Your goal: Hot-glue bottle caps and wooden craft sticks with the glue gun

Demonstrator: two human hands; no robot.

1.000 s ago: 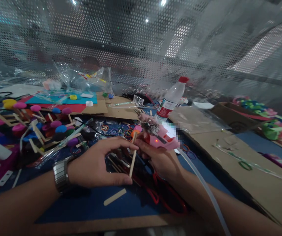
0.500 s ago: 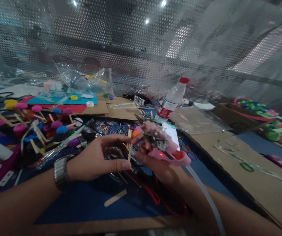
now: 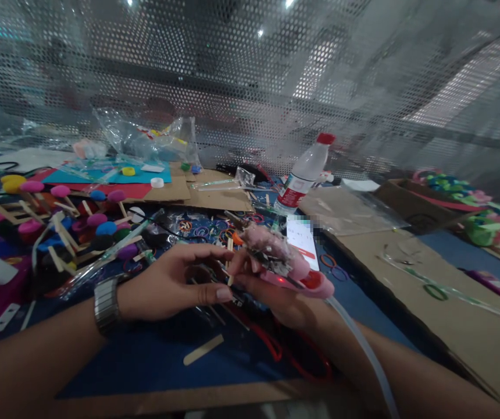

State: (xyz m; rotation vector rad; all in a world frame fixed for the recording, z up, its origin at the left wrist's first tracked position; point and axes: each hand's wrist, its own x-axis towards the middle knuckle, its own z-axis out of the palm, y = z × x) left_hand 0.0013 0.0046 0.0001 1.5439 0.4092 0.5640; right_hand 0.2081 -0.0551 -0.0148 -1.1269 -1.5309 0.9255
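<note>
My left hand (image 3: 158,285), with a metal watch on its wrist, holds narrow wooden craft sticks (image 3: 229,259) upright between thumb and fingers. My right hand (image 3: 271,294) is wrapped round a pink hot glue gun (image 3: 322,286) with a small red light and a dirty, glue-crusted front. The gun's nozzle points to the upper left, beyond the sticks. From its rear a long translucent glue stick (image 3: 365,346) runs down over the right forearm. My right fingertips are close to the sticks; whether they touch them I cannot tell. One loose craft stick (image 3: 203,350) lies on the blue table below.
Colourful pompoms on sticks (image 3: 106,228) crowd the left, by a purple power strip (image 3: 1,308). Behind the gun are a lit phone (image 3: 297,235) and a red-capped bottle (image 3: 304,174). Cardboard (image 3: 411,267) lies at the right, red cable (image 3: 271,343) below my hands.
The glue gun has tipped lower at its front and shifted slightly left, with my right fingers nearer the craft sticks. My left hand has hardly moved.
</note>
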